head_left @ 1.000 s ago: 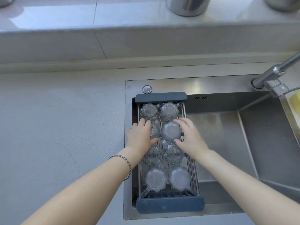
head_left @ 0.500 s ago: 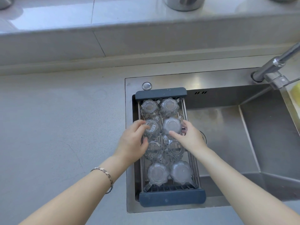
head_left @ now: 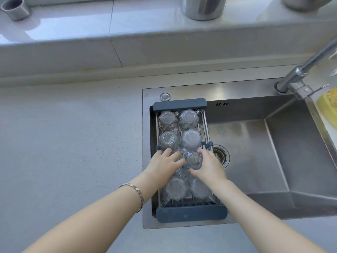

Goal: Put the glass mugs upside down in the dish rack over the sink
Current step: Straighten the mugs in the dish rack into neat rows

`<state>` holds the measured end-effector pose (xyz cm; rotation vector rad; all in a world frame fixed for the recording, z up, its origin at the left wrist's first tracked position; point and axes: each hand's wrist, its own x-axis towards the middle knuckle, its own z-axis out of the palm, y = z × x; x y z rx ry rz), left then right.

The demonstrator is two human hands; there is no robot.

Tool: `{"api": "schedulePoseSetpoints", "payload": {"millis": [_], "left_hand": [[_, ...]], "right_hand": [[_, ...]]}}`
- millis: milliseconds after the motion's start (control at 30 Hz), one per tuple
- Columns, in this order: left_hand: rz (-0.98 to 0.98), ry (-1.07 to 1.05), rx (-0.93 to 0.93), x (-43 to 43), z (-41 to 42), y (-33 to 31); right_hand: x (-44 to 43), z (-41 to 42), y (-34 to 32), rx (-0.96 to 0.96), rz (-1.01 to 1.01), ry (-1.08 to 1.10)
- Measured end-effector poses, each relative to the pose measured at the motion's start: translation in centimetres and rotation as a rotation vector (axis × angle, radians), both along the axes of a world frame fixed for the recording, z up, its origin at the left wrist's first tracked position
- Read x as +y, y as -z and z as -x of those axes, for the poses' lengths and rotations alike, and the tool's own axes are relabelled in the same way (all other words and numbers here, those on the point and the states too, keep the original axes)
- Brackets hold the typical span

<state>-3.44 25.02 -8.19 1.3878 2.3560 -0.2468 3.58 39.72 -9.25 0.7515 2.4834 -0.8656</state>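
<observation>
Nearly full rack, both hands on the third row

Nearest of all, two inverted glass mugs (head_left: 176,188) sit at the near end of the dish rack (head_left: 191,214), which spans the left side of the sink (head_left: 273,161). Just beyond them, the left hand (head_left: 163,166) lies flat with fingers spread over the left mug of the third row; whether it grips that mug cannot be told. Beside it, the right hand (head_left: 209,166) curls around the third-row right mug (head_left: 194,160), thumb and fingers on its sides. Farther on, four more mugs (head_left: 188,117) stand base up in two pairs, touching one another.

The rack looks packed tight, so the risk is glass knocking glass: a nudge to seat one mug could chip a neighbour or catch a handle. A tilted mug could also slip between the wires toward the basin. Beyond the rack, the tap (head_left: 300,77) stands far right, clear of the hands.
</observation>
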Motion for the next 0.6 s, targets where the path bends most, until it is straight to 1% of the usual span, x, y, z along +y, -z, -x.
{"api": "schedulePoseSetpoints", "payload": {"millis": [67,267,333,400,467,533,600], "left_hand": [[0.083,0.036,-0.007,0.1,0.1,0.2],[0.036,0.031,0.032,0.3,0.0,0.1],[-0.026,0.038,0.032,0.2,0.0,0.0],[-0.16,0.038,0.042,-0.2,0.0,-0.3],[-0.293,-0.055,0.027,-0.8,-0.3,-1.2],[-0.393,-0.21,-0.034,-1.3,-1.0,-2.3],[-0.374,-0.451,-0.17,-1.2,-1.9,-3.5]], "right_hand": [[-0.2,0.2,0.0,-0.001,-0.037,-0.02],[0.6,0.0,-2.2,0.063,0.009,-0.013],[1.2,-0.7,-3.9,0.127,0.033,0.014],[2.0,-1.6,-5.8,0.192,0.056,0.059],[2.8,-2.5,-7.4,0.251,0.078,0.135],[3.6,-3.1,-8.5,0.303,0.079,0.218],[4.2,-3.4,-9.1,0.325,0.094,0.289]]}}
